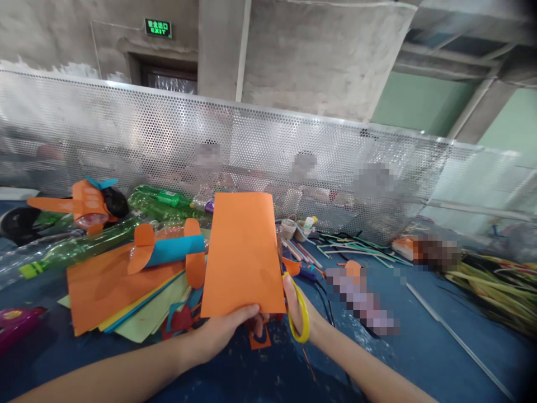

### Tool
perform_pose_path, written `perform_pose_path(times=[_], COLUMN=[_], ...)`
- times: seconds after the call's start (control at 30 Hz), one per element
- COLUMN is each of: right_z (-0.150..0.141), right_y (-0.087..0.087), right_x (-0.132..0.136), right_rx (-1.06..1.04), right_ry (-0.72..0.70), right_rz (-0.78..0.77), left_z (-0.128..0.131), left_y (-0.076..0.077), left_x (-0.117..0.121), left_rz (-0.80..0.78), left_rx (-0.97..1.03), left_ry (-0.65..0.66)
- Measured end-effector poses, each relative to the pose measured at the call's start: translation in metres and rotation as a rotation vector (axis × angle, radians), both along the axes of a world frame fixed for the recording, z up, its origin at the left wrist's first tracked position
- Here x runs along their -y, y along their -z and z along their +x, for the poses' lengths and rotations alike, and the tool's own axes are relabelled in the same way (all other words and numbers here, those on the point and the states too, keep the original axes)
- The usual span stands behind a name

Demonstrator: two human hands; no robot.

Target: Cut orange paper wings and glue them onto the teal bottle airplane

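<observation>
My left hand [229, 330] pinches the bottom edge of an orange sheet of paper [243, 252], thumb in front and fingers behind it. The sheet is held upright before me, above the table. At its lower right edge, my right hand [302, 313] grips yellow-handled scissors [302, 327]; the blades are mostly hidden behind the sheet. Just left of the sheet lies a blue paper tube with orange paper fins [172, 250], on top of a stack of coloured paper [104, 285].
Green plastic bottles [84, 246] lie at the left, near an orange paper airplane model [86, 204] and a magenta tool [19, 324]. Several straws [302, 253] and thin green strips [364, 249] are on the blue table [411, 358]. A perforated metal screen [260, 140] stands behind.
</observation>
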State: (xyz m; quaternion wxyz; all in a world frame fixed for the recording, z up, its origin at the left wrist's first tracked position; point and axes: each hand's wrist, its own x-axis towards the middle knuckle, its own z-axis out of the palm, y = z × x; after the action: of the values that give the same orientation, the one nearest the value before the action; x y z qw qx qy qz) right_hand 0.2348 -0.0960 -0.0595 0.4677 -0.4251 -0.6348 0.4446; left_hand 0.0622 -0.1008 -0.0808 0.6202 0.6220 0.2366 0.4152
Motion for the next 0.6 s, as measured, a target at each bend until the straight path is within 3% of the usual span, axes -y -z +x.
perform_pose_path(times=[0.3, 0.6], right_z=[0.002, 0.000], right_y=[0.015, 0.013], right_x=[-0.005, -0.003], right_rx=[0.017, 0.085], right_ry=[0.053, 0.117], right_rz=[-0.052, -0.052], left_z=[0.000, -0.001], left_y=[-0.002, -0.003], left_x=[0.000, 0.001], left_rz=[0.002, 0.035], left_rx=[-0.018, -0.063], left_ry=[0.009, 0.019])
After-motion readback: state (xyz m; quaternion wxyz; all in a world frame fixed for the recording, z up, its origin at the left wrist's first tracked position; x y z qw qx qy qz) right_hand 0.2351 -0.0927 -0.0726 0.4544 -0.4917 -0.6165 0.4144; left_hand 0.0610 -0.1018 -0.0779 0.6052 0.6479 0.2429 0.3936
